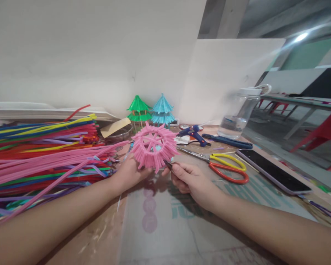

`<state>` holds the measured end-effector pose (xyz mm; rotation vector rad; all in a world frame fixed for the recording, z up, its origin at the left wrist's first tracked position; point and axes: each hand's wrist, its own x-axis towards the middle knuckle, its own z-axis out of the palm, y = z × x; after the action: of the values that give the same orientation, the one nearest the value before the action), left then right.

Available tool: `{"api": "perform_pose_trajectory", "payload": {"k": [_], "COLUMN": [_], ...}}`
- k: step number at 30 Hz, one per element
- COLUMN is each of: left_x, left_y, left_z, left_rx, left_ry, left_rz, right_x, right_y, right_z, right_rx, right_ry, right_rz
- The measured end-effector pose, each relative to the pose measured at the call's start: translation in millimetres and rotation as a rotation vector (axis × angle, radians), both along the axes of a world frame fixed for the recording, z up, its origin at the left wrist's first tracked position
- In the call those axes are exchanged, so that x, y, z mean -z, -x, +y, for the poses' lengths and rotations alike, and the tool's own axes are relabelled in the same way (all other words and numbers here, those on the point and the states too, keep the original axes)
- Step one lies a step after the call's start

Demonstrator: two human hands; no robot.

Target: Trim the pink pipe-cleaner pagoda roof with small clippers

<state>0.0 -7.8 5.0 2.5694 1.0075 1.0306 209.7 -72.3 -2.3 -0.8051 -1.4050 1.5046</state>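
Pink wheel over left fingers (hidden)

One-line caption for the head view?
Left hand holds a pink pipe-cleaner wheel; right hand pinches a small tool at its edge.

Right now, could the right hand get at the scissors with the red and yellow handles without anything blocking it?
Probably yes. The scissors lie flat on the table just right of the right hand, with bare tabletop between them. But that hand already pinches a small dark tool, so it isn't free to grip.
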Motion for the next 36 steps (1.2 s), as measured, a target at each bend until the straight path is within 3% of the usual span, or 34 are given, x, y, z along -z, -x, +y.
{"api": "perform_pose_trajectory", "payload": {"k": [6,36], "left_x": [-1.1,0.2], "left_y": [-0.7,-3.1], "left_z": [0.5,-1.1], "left_rx": [-0.048,0.039], "left_ry": [0.01,-0.02], "left_rz": [0.031,-0.05], "right_x": [0.4,-3.2], "right_y": [-0.3,1.7], "right_z": [-1.0,0.1], "right_rx": [-0.013,0.025], "right_ry": [0.006,0.022], "right_rz": [0.035,0.0]}}
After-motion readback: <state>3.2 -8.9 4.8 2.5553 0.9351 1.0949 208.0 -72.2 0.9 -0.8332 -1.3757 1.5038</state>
